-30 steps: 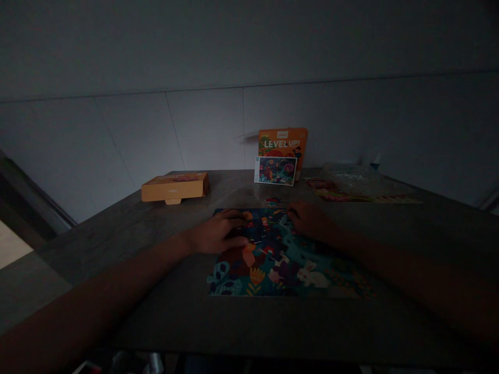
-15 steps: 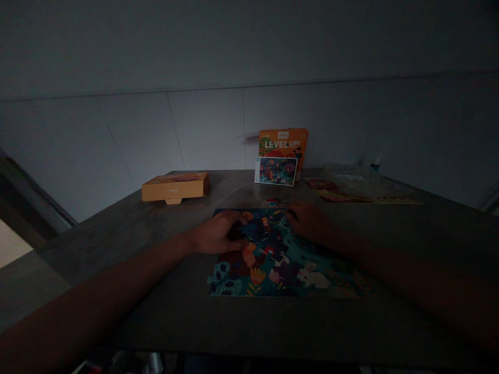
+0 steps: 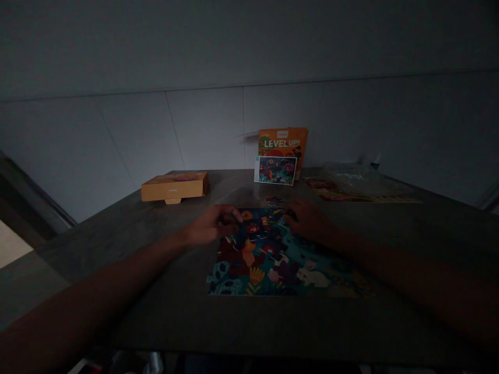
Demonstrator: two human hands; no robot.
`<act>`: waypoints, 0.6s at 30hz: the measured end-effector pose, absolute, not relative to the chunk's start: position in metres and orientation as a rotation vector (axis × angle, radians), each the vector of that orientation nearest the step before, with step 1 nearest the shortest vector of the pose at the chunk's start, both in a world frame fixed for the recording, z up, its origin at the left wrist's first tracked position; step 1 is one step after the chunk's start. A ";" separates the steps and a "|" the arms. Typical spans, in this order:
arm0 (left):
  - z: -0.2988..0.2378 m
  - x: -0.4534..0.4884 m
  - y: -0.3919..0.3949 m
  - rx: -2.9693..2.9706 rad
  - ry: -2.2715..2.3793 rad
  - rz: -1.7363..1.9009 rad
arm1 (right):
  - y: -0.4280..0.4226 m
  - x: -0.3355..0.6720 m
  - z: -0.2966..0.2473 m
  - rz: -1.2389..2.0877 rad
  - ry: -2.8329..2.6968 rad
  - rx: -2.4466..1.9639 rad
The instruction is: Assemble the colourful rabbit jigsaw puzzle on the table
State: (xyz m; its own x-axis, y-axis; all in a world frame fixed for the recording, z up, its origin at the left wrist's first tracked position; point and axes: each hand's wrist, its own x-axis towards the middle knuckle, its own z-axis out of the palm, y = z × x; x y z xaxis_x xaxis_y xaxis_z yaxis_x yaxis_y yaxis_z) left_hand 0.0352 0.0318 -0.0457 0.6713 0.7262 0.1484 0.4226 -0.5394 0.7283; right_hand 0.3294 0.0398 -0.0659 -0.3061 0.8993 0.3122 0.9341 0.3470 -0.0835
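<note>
A jigsaw puzzle [image 3: 255, 278] with a rabbit, flowers and dark foliage lies flat on the grey table, mostly joined, with white edges showing around a few pieces. At its upper left edge is my left hand [image 3: 212, 224], thumb and fingers curved round a dark puzzle piece [image 3: 239, 239] whose outline is hard to make out in the dim light. My right hand [image 3: 306, 218] rests over the puzzle's upper right part with its fingers curled in; whatever they pinch is hidden. Just beyond the puzzle lies a loose puzzle piece [image 3: 273, 200].
At the back, a small picture card [image 3: 276, 171] leans on an orange "LEVEL UP!" box [image 3: 283, 142]. An orange carton [image 3: 175, 188] lies to the left with its flap out. Clear plastic packaging [image 3: 353, 176] covers part of a colourful sheet [image 3: 327, 193] at the right.
My left hand has drawn back left and slightly up, taking a dark piece off the puzzle's upper middle and uncovering a reddish patch. My right hand has barely moved.
</note>
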 end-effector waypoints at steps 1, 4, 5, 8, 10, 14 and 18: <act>-0.044 0.035 0.029 2.275 0.841 0.496 | 0.040 0.329 -0.066 -0.163 -2.309 -1.636; -0.041 0.037 0.019 2.500 0.756 0.311 | 0.038 0.329 -0.064 -0.164 -2.314 -1.642; -0.041 0.039 0.017 2.569 0.749 0.277 | 0.038 0.328 -0.064 -0.166 -2.315 -1.643; -0.044 0.047 0.011 2.678 0.844 0.337 | 0.037 0.328 -0.063 -0.182 -2.308 -1.653; -0.048 0.055 0.008 2.756 0.922 0.516 | 0.038 0.328 -0.064 -0.192 -2.307 -1.651; -0.055 0.075 0.001 2.956 0.713 0.643 | 0.038 0.327 -0.065 -0.218 -2.302 -1.650; -0.052 0.085 -0.001 2.944 0.494 0.453 | 0.039 0.327 -0.066 -0.223 -2.295 -1.658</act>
